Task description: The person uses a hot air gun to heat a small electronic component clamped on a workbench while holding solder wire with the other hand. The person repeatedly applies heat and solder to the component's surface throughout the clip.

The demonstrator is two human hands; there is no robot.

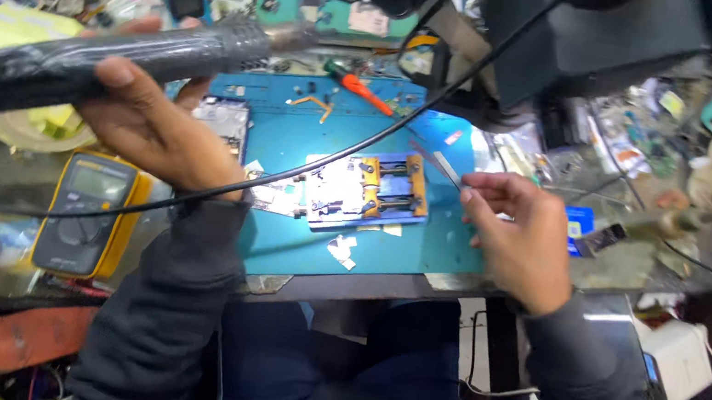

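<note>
A: Black wrapped tool — that's the hot-air gun handle (106,63), held in the left hand (157,130). Fingers curled fully round it, thumb on the near side. Metal nozzle (291,36) points right, over the far edge of the blue mat (425,238).

B: Right hand?

A: Right hand (513,236) is pinched shut on metal tweezers (440,165). Tips angle up-left toward the holder. Other fingers folded in.

B: Where's the board?

A: Circuit board (339,190) sits clamped in a blue-and-orange holder (390,191), middle of the mat, between the two hands. Tweezer tips are near the holder's right end, can't tell if touching.

B: Anything in the way?

A: Black cable (334,155) runs diagonally from upper right down across the mat to the left, passing right over the front of the board. Gun nozzle is well apart from the board, up and left of it.

B: Rest of the worktop?

A: Yellow multimeter (89,214) on the left, just below the left wrist. Orange-handled screwdriver (362,91) at the mat's far edge. Another silver board (223,121) beside the left hand. Small white scraps (342,249) on the mat, near edge. Cluttered parts all round the back.
</note>
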